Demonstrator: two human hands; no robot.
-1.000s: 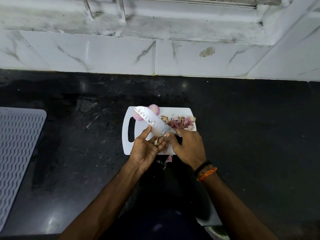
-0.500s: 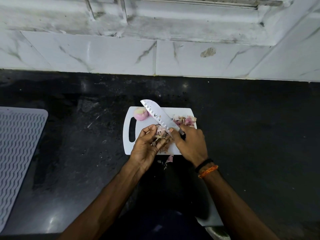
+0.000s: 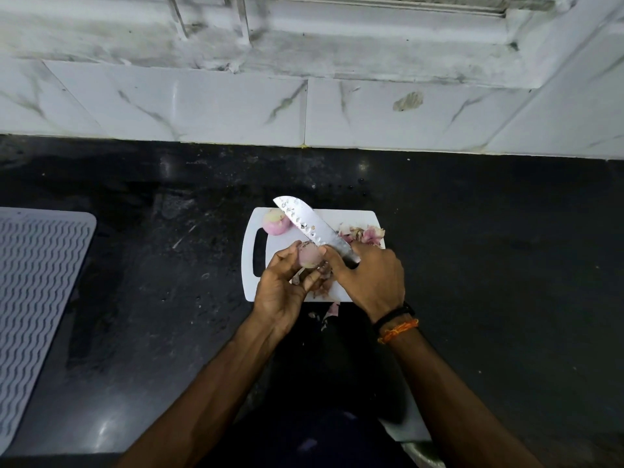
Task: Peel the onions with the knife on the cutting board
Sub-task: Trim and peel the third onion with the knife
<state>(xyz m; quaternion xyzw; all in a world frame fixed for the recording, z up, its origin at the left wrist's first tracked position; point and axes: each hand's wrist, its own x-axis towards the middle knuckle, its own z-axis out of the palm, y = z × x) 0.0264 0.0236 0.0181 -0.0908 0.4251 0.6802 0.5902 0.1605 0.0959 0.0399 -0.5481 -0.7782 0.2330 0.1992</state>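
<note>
1. At the centre of the frame the left hand (image 3: 282,287) curls its fingers round a small pinkish onion (image 3: 310,255), held just above the near part of the white plastic cutting board (image 3: 351,221).
2. The right hand (image 3: 373,276), with black and orange wrist bands (image 3: 398,324), grips the handle of a broad steel knife with a dimpled blade (image 3: 305,224); the blade slants toward the upper left and touches the held onion.
3. Loose pink onion skins (image 3: 363,234) lie at the board's right edge.
4. A second peeled onion (image 3: 276,223) sits at the board's far left corner.
5. The board rests on a black stone counter (image 3: 489,248); a grey ribbed mat (image 3: 37,282) lies at the left, and white marbled wall tiles (image 3: 202,103) fill the top.
</note>
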